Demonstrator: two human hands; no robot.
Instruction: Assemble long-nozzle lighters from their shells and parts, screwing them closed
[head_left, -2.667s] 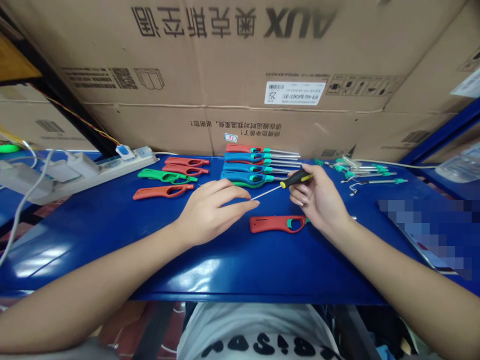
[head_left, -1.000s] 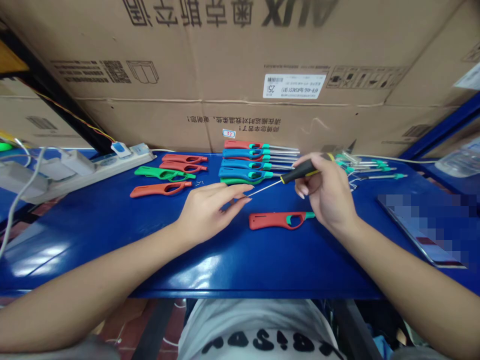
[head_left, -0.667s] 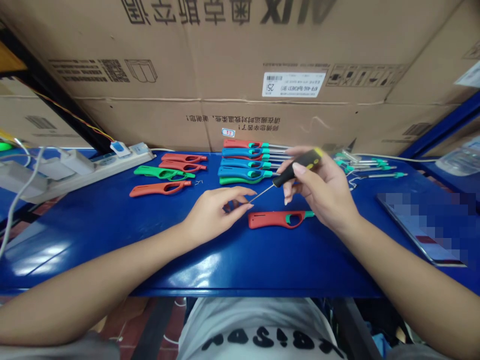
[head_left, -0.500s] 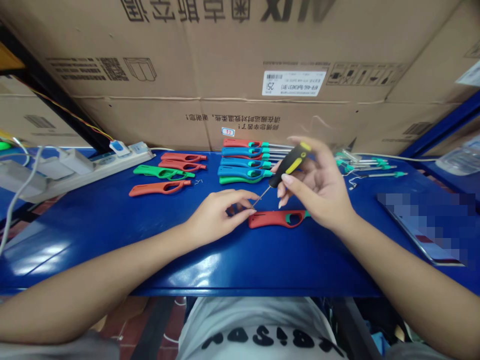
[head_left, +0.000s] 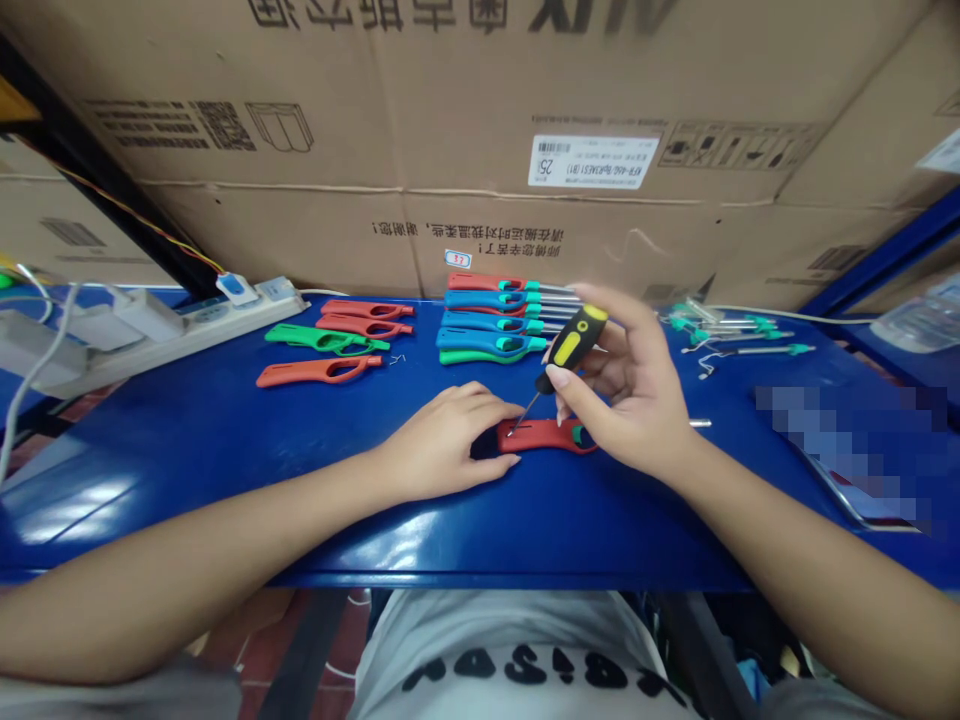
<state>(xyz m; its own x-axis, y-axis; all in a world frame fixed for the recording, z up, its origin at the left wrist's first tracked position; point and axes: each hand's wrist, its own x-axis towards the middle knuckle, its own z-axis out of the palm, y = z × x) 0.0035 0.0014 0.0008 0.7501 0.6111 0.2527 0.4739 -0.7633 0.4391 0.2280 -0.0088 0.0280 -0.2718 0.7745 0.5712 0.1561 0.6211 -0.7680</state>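
Hands (head_left: 457, 440) (head_left: 637, 385) at red lighter (head_left: 544, 435), black-and-yellow screwdriver (head_left: 574, 347) tilted

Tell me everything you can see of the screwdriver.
The screwdriver has a chunky black handle with yellow patches and a yellow end, apparently plastic, and a thin metal shaft. It leans, handle up and right, tip down at the butt end of the red gas lighter. The right hand holds the handle. The tip is too small to tell its type.
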